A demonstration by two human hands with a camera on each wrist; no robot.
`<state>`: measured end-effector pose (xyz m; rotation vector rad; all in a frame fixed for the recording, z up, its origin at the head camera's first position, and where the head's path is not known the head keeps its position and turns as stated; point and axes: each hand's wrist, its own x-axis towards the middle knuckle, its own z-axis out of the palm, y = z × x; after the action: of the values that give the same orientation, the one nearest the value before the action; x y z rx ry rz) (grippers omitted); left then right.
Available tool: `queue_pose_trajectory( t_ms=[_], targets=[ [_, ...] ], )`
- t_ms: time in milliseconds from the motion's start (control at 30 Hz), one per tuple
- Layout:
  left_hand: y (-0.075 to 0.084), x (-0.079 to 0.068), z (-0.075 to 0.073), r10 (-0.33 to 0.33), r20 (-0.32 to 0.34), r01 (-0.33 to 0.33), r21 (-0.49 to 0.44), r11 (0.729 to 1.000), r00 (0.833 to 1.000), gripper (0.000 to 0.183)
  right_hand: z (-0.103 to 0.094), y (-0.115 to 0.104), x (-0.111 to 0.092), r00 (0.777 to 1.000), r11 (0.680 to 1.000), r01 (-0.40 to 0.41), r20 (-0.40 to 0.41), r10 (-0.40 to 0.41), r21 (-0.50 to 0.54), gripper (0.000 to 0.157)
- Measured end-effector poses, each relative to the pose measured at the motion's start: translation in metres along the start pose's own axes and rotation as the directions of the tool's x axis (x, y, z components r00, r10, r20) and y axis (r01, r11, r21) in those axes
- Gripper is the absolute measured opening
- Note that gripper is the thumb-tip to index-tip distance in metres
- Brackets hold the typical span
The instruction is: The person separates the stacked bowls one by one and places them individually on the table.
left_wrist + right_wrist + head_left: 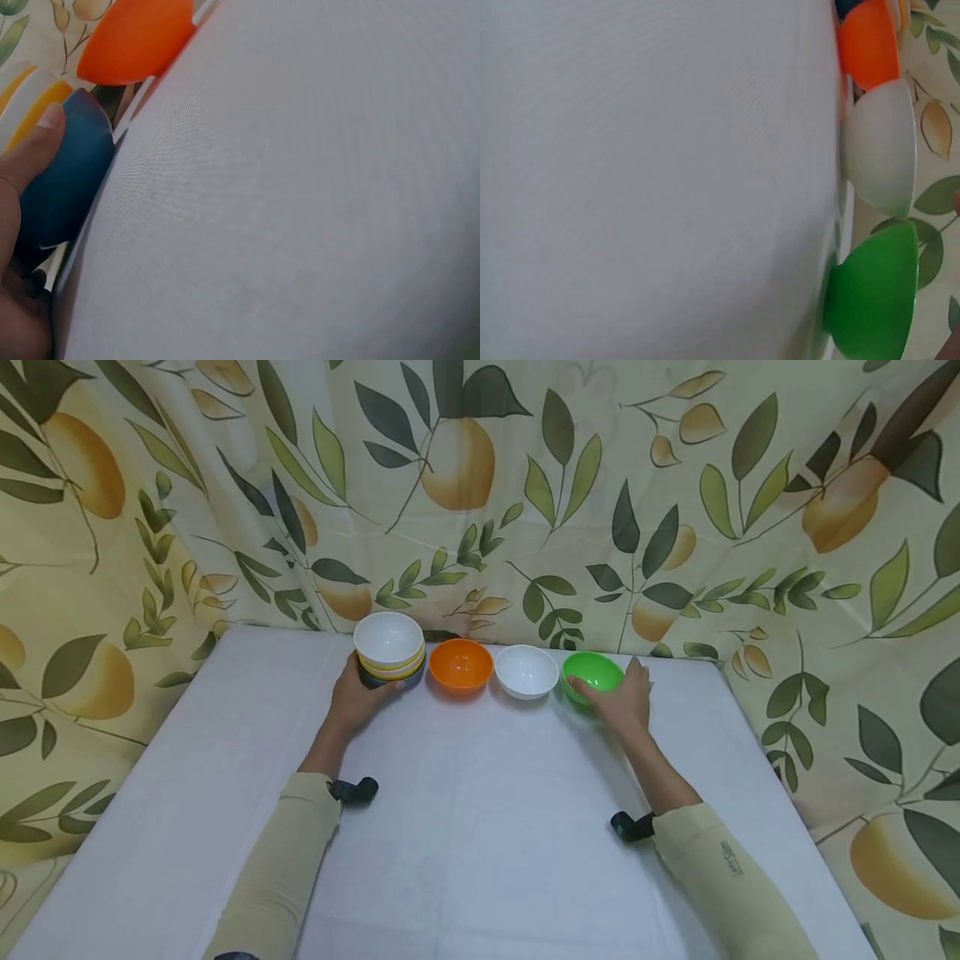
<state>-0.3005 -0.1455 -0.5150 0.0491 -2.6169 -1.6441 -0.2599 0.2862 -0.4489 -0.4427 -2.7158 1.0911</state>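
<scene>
Gripping the bowl stack (390,647), left hand (355,697) curls round its dark blue bottom bowl (71,172) near the worktop (480,827)'s far edge; right hand (624,697) clasps the green bowl (594,668), rightmost along that edge. Steady, level pressure seems wise; orange bowl (461,667) and white bowl (527,672) sit between, so any lift should clear their rims.

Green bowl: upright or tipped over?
Upright: the head view shows the green bowl rim-up, gripped by the right hand; the right wrist view shows its base at the table.
</scene>
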Motion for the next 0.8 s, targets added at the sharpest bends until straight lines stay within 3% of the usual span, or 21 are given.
queue_pose_trajectory(
  t_ms=[167, 333, 567, 800],
  targets=[
    [0.000, 0.000, -0.004, -0.018, 0.003, 0.018, 0.010, 1.000, 1.000, 0.118, 0.014, -0.026, -0.001, 0.998, 0.997, 0.060, -0.018, -0.059, 0.045, 0.125],
    [-0.001, 0.002, -0.004, -0.028, 0.012, 0.028, 0.015, 1.000, 1.000, 0.117, 0.035, -0.062, -0.006, 0.989, 0.987, 0.143, 0.020, -0.145, 0.076, 0.124],
    [-0.003, 0.003, -0.007, -0.013, 0.028, 0.013, 0.016, 1.000, 1.000, 0.116, 0.072, -0.117, -0.011, 0.940, 0.949, 0.310, 0.128, -0.316, 0.064, 0.116],
    [-0.004, 0.001, -0.013, -0.003, 0.071, 0.005, -0.021, 1.000, 0.997, 0.113, 0.106, -0.155, -0.008, 0.915, 0.937, 0.336, 0.200, -0.349, 0.096, 0.104]
  ],
)
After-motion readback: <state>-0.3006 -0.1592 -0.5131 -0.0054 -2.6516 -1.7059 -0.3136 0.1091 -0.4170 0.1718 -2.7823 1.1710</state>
